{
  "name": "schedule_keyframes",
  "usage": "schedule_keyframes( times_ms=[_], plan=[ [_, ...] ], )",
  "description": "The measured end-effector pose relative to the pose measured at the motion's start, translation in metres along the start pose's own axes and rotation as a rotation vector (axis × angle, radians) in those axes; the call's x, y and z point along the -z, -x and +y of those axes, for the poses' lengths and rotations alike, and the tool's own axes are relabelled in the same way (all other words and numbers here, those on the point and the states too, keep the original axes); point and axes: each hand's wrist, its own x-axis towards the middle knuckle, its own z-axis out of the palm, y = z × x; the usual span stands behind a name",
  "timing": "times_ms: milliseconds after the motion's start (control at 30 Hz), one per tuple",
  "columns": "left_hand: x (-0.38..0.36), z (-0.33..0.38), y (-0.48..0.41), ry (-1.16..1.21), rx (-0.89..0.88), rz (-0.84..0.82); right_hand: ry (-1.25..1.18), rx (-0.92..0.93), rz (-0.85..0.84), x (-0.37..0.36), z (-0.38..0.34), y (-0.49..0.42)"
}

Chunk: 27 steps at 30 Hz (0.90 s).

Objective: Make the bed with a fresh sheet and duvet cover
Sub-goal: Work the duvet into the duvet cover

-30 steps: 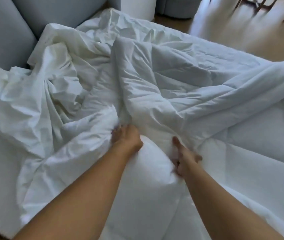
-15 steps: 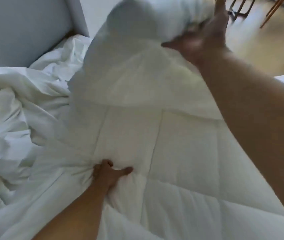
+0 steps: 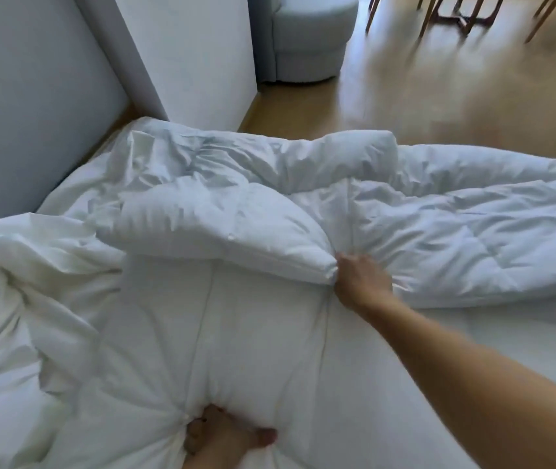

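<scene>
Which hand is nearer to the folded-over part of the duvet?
Right. The right hand grips the duvet at the right corner of the folded-over part, touching it. The left hand grips the duvet lower down, close to the person, apart from the fold.

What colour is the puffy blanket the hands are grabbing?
The duvet is plain white, with stitched lines making big squares. The head view shows it best.

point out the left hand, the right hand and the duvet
left hand (image 3: 225, 438): head view, on the knuckles, near the bottom edge
right hand (image 3: 361, 282): head view, on the back of the hand
duvet (image 3: 263, 333): head view, on the flat quilted panel between the two hands
</scene>
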Motion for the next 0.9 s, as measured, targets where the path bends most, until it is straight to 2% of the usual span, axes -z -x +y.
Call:
schedule_keyframes(
  times_ms=[33, 67, 133, 200, 233, 300, 400, 433, 600, 667, 800, 900],
  plan=[
    [0.000, -0.001, -0.003, 0.000, 0.008, 0.010, -0.110, -0.074, 0.080, 0.019, 0.001, -0.023],
    [0.001, -0.001, -0.003, -0.005, 0.007, 0.000, -0.225, -0.143, 0.231, 0.040, 0.001, -0.048],
    [0.005, 0.007, 0.001, -0.050, 0.020, -0.027, -0.372, -0.160, 0.532, 0.074, -0.004, -0.083],
    [0.005, 0.012, 0.003, -0.059, 0.041, -0.028, -0.235, -0.038, 0.577, 0.076, -0.019, -0.087],
    [0.005, 0.012, 0.003, -0.047, 0.045, -0.026, -0.115, 0.042, 0.531, 0.062, -0.024, -0.078],
    [0.005, 0.011, 0.002, -0.038, 0.051, 0.011, 0.031, 0.151, 0.336, 0.018, -0.025, -0.040],
    [0.000, 0.006, -0.001, 0.017, 0.044, 0.014, 0.000, 0.095, -0.106, -0.060, -0.015, 0.028],
    [-0.003, 0.004, -0.003, 0.041, 0.021, 0.016, -0.035, 0.065, -0.204, -0.081, -0.012, 0.051],
    [-0.010, -0.003, -0.010, 0.081, -0.008, 0.040, 0.020, 0.231, -0.209, -0.131, 0.000, 0.192],
    [-0.011, -0.007, -0.009, 0.067, -0.049, 0.057, 0.005, 0.246, -0.303, -0.129, 0.010, 0.252],
    [0.002, -0.018, 0.016, 0.013, -0.273, 0.058, -0.170, 0.093, -0.559, -0.090, 0.017, 0.348],
    [0.026, -0.039, 0.062, -0.210, -0.424, 0.068, -0.348, 0.005, -0.535, -0.058, 0.007, 0.423]
  ],
)
